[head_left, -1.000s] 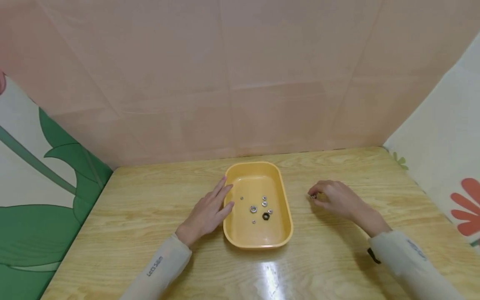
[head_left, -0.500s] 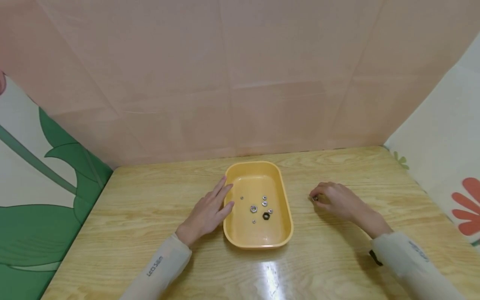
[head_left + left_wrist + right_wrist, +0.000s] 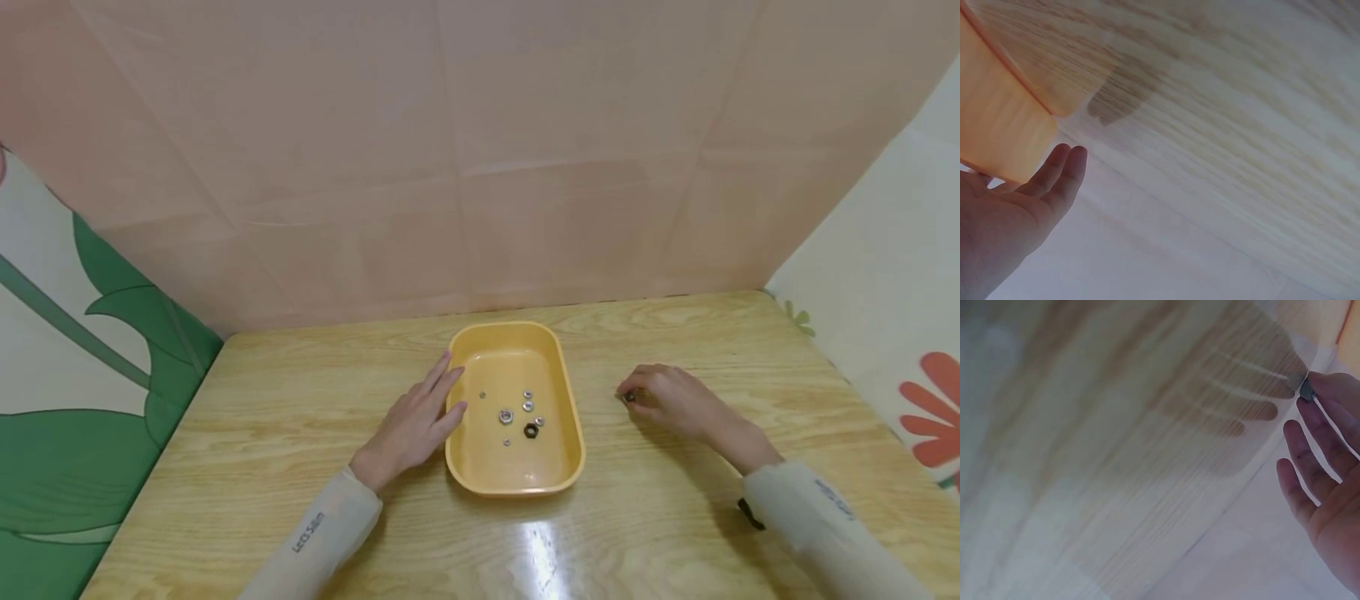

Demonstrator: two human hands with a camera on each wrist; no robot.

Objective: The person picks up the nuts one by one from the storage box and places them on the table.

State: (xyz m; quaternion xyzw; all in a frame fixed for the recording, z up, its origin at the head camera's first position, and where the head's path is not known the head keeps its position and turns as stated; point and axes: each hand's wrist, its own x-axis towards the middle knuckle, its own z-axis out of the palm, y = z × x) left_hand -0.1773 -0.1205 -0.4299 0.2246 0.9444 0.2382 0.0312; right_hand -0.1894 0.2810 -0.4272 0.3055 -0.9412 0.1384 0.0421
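A yellow tray (image 3: 577,433) stands on the table with several nuts in it. Among them are a black nut (image 3: 531,431), a larger silver nut (image 3: 506,417) and smaller silver ones. My left hand (image 3: 408,429) lies at the tray's left wall, fingers straight, thumb and fingertips reaching over the rim. To the right of the tray, my right hand (image 3: 671,402) pinches a small metal nut (image 3: 1307,392) between thumb and index finger, low over the wood; the other fingers are spread, as the right wrist view shows. The fingers partly hide this nut.
The wooden tabletop (image 3: 300,400) ends at a pink-covered wall (image 3: 465,167) at the back. Printed panels with a green plant (image 3: 60,475) and a red flower (image 3: 933,412) flank it. A black band (image 3: 750,514) shows below the right sleeve.
The thumb and index finger of my right hand have shifted slightly around the nut, which shows darker now. My left hand, the tray and the nuts inside stay put.
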